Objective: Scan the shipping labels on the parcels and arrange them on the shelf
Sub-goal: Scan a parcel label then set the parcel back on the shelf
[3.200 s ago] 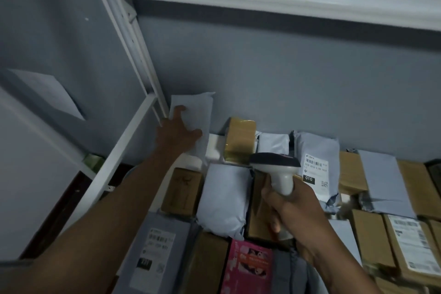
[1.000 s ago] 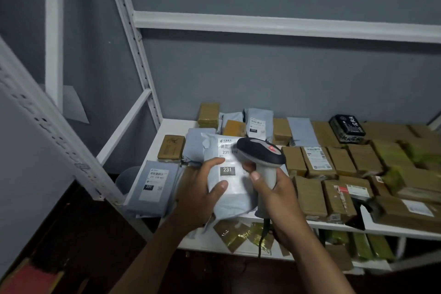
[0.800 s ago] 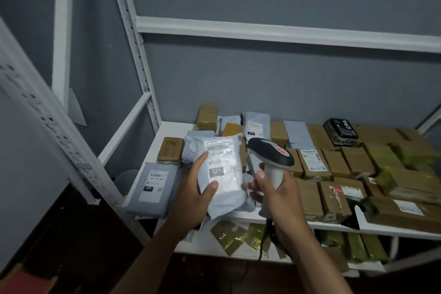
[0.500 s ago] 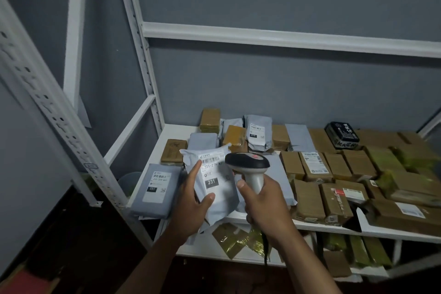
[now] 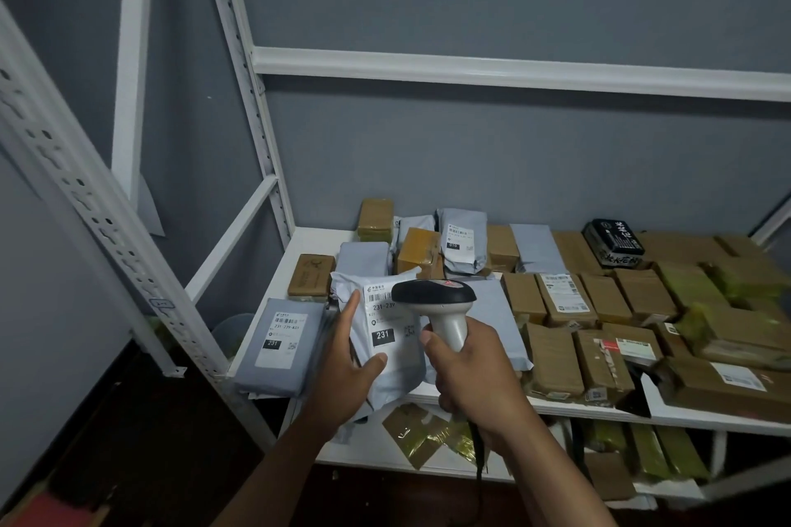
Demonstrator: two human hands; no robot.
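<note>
Left hand: we find the left hand (image 5: 347, 359) holding a grey poly mailer (image 5: 383, 338) from the left edge, thumb curled over its face, fingers behind it.
Right hand: the right hand (image 5: 468, 364) is wrapped round the grip of a handheld barcode scanner (image 5: 434, 296), whose cable hangs below the wrist.
Change: since half a second ago, we note the mailer has been squared up, label toward us, and the scanner head has moved in over the label's upper right corner; a red light shows on top of the head.
Label: its shipping label (image 5: 385, 321) reads 231-239 and a black 231 block; the barcode lies partly under the scanner head.
Meaning: we judge the scan of this parcel is under way or just done; whether it registered we cannot tell.
Parcel position: held off the shelf, in front of its left part.
Shelf: the white shelf (image 5: 685, 409) carries brown cartons and grey mailers; a second grey mailer marked 231 (image 5: 280, 344) lies at the front left corner.
Next: we expect placement beside that 231 mailer, as a judgement only.
</note>
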